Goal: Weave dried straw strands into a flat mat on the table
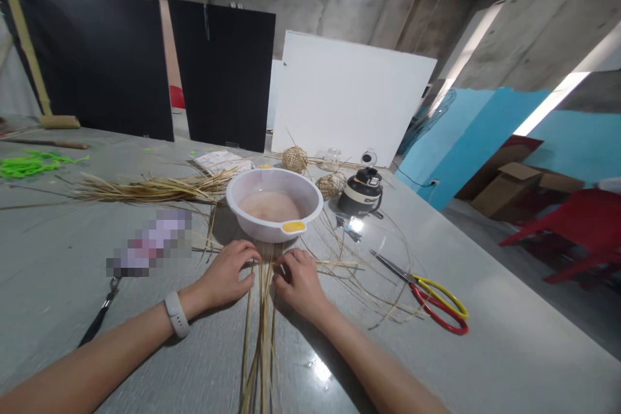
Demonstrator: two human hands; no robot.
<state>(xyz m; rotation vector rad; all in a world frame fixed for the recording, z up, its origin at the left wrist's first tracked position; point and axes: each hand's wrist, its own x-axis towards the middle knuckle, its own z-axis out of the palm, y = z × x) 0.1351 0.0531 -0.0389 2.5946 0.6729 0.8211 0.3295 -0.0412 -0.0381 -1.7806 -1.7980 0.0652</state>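
Note:
Long, thin bamboo strips (pixel 263 336) run up the table toward me, in a loose bundle between my two hands. My left hand (pixel 230 275), with a pale band on its wrist, has its fingers curled onto the strips at the left side. On the right side, my right hand (pixel 301 281) bends its fingers and thumb onto the strips' edge. The fingertip contact is partly hidden. A strip lying crosswise (pixel 337 264) sticks out beside my right hand. Just beyond both hands stands a white basin (pixel 233 207) with a yellow-marked handle and liquid inside.
Scissors (pixel 422 288) with red and yellow handles lie at right among loose strips. Behind are a dark flask (pixel 361 192), woven balls (pixel 294 159) and a strip pile (pixel 155 187). A blurred-out object (pixel 155 242) lies left. Black panels (pixel 223 71) and a white board (pixel 354 94) stand behind.

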